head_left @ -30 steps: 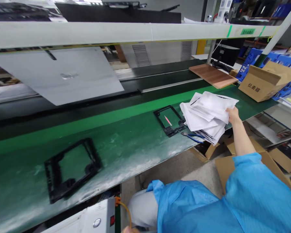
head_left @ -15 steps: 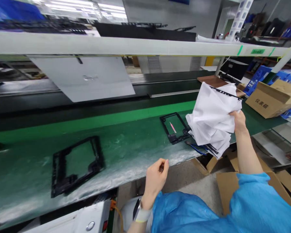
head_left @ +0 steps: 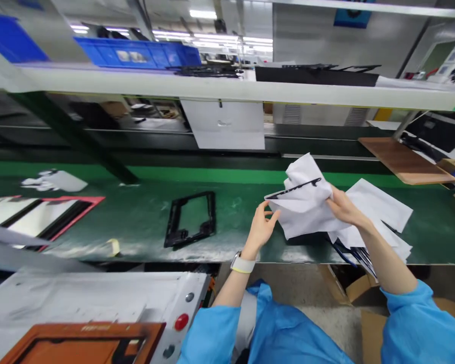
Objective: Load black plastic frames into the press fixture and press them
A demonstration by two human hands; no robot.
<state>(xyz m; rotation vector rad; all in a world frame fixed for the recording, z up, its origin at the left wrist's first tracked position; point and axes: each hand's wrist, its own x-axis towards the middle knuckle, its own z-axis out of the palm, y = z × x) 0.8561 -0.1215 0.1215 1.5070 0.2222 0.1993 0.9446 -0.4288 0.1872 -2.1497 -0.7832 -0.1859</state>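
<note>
My right hand [head_left: 343, 205] is closed on the right side of a crumpled white sheet [head_left: 307, 215], held up over the bench. A thin black plastic strip [head_left: 293, 189] lies across this sheet. At the sheet's left edge is my left hand [head_left: 263, 227], its thumb and fingers apart, the fingertips close to the strip's left end. Whether they touch it I cannot tell. More white sheets [head_left: 377, 202] with dark strips among them lie on the bench by my right forearm. To the left, a black rectangular plastic frame [head_left: 191, 220] rests flat.
A white shelf beam [head_left: 231, 90] crosses above the green bench [head_left: 235, 237]. A dark green post [head_left: 87, 139] stands at left. Lower left is a white machine [head_left: 98, 288] with a red button [head_left: 181, 321]. A brown board [head_left: 405, 159] lies at the right.
The view has swung left. My right hand has brought a white sheet with a strip to the middle, while other sheets now lie on the bench. My left hand has opened and risen to the sheet.
</note>
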